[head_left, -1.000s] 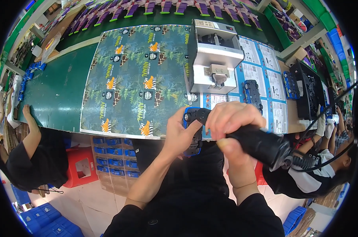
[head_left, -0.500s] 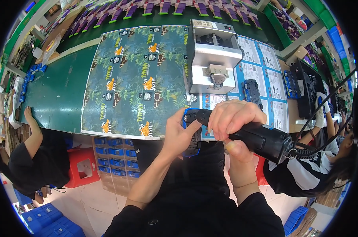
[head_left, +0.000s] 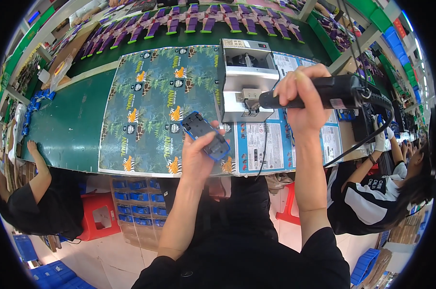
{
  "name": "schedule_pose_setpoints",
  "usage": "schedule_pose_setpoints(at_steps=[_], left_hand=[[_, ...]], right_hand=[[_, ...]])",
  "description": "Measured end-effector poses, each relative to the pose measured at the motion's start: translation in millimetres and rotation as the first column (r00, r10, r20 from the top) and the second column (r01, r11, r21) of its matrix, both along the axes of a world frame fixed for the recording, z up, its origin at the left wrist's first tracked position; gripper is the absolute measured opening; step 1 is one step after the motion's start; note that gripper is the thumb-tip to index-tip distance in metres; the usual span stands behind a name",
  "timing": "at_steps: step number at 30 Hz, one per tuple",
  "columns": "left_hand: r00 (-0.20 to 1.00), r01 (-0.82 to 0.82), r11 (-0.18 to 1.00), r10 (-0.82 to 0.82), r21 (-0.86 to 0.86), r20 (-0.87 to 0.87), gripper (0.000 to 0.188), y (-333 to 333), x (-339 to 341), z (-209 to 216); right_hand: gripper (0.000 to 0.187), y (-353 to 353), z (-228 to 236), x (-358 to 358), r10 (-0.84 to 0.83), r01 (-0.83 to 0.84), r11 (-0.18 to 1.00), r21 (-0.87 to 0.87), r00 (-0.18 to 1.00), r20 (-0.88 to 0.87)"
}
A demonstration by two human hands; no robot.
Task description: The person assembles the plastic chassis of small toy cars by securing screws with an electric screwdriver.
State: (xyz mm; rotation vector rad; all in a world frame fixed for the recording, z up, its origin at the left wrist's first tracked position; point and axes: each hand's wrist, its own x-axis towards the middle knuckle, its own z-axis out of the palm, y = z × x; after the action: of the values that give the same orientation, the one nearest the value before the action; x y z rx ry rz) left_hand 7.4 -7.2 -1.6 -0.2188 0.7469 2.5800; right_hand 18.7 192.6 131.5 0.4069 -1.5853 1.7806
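Observation:
A blue toy car (head_left: pixel 198 127) lies tilted in my left hand (head_left: pixel 197 156), its black underside turned up, just above the table's near edge. My right hand (head_left: pixel 305 103) is wrapped around a black electric screwdriver (head_left: pixel 336 91), held level with its cord trailing off to the right. The screwdriver's nose points left, at the front of a silver metal screw feeder (head_left: pixel 247 79). Whether the bit touches the feeder cannot be made out.
Printed animal-pattern sheets (head_left: pixel 150 106) and blue-white printed sheets (head_left: pixel 263 149) cover the table. Purple toy parts (head_left: pixel 186 24) line the far side. More blue cars (head_left: pixel 35 103) lie far left; others fill a divided carton (head_left: pixel 140 197) below. Co-workers sit left and right.
My right hand has lifted the screwdriver off the car and carried it up to the feeder. My left hand has moved slightly left with the car, now tilted. The view has shifted a little.

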Motion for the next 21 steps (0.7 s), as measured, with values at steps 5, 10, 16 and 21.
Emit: schedule_pose_setpoints(at_steps=[5, 10, 16, 21], left_hand=[[0.998, -0.018, 1.0, 0.017, -0.014, -0.053, 0.054, 0.0, -0.2, -4.1], [0.997, -0.073, 0.997, 0.074, 0.034, -0.038, 0.055, 10.1, 0.3, -3.2], [0.994, -0.109, 0.993, 0.108, -0.034, -0.029, 0.067, 6.5, -3.2, -12.0], [0.995, -0.077, 0.993, 0.07, -0.088, -0.074, 0.051, 12.0, -6.4, -3.4]], right_hand=[[0.018, -14.6, -7.2, -12.2, -0.025, 0.027, 0.996, -0.088, 0.999, 0.029], [0.02, -23.7, 8.7, -21.6, -0.132, 0.103, 0.983, 0.154, 0.974, 0.187], [0.019, -24.7, 1.7, -7.9, 0.188, -0.165, 0.982, -0.092, 0.9, 0.394], [0.019, -35.2, -7.9, 39.3, 0.413, -0.402, 0.904, -0.145, 0.909, 0.053]])
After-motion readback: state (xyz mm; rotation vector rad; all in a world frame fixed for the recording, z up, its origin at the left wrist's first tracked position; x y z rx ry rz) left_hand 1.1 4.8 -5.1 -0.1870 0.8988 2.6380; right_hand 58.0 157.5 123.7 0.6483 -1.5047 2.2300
